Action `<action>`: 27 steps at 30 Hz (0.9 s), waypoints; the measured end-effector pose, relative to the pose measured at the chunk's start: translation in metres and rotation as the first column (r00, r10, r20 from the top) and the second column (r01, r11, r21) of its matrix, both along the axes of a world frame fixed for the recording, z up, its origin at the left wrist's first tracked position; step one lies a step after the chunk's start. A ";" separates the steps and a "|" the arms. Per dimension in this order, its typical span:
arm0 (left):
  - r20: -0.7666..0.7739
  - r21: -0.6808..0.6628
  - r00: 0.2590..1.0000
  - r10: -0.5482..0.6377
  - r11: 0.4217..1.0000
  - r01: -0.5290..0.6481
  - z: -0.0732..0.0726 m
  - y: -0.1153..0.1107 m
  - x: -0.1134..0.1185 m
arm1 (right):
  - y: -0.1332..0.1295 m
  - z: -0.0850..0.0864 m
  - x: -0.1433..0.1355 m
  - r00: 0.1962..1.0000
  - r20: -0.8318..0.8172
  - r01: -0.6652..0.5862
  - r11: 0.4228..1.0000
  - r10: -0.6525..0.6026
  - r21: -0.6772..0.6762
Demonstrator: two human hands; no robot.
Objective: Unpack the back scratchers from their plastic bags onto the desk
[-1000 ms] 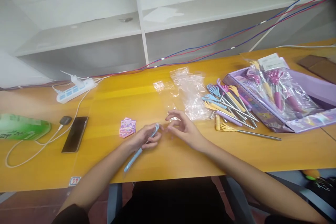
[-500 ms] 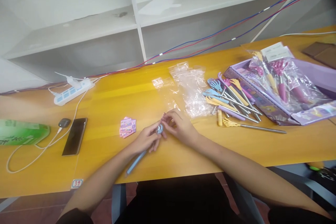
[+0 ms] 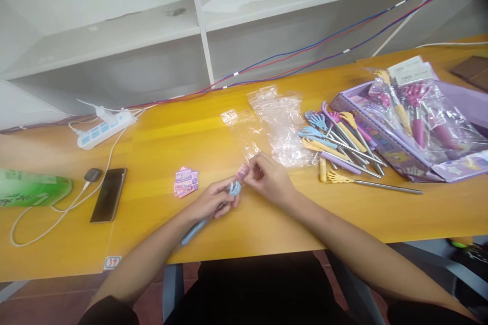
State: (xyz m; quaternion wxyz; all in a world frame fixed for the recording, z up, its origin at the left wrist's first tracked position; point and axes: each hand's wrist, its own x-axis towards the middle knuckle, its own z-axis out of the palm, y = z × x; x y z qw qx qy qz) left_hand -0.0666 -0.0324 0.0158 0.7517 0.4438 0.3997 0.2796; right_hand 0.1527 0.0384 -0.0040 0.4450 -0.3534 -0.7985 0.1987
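Observation:
My left hand [image 3: 213, 200] is closed around a light-blue back scratcher [image 3: 194, 231]. Its hand-shaped head shows above my fingers, and its handle slants down toward the table's front edge. My right hand [image 3: 269, 177] pinches a small pink printed card [image 3: 241, 170] just above and right of the scratcher's head. Whether the card is fastened to the scratcher I cannot tell. Left of my hands lies a small stack of pink and purple cards [image 3: 186, 182]. Behind my right hand are clear plastic bags [image 3: 280, 124].
To the right, several back scratchers [image 3: 339, 142] lie piled beside a purple box [image 3: 396, 155] holding bagged ones. A yellow scratcher [image 3: 375, 184] lies in front. On the left are a phone [image 3: 109, 195], a power strip [image 3: 107, 129], a charging cable and a green package [image 3: 34, 189].
My right hand has shifted slightly right and its grip has changed, so the pink card shows more plainly. The scratcher's head is a little more exposed above my left fingers.

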 end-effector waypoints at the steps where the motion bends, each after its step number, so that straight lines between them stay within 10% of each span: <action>1: 0.039 -0.038 0.999 0.001 0.999 0.001 -0.001 0.000 0.000 | 0.003 0.001 0.004 0.999 -0.007 0.042 0.999 -0.042 -0.010; 12: 0.267 -0.223 0.964 0.015 0.974 0.047 -0.005 0.008 -0.007 | 0.017 0.015 0.029 0.970 0.041 -0.244 0.963 0.241 0.112; 19: 0.253 -0.188 0.967 0.008 0.981 0.041 -0.005 0.006 -0.005 | 0.011 0.026 0.029 0.943 0.049 -0.319 0.937 0.329 -0.140; 27: 0.239 -0.203 0.971 -0.010 0.977 0.059 0.001 0.000 -0.004 | 0.029 0.061 0.014 0.999 0.039 -0.007 1.000 0.006 0.009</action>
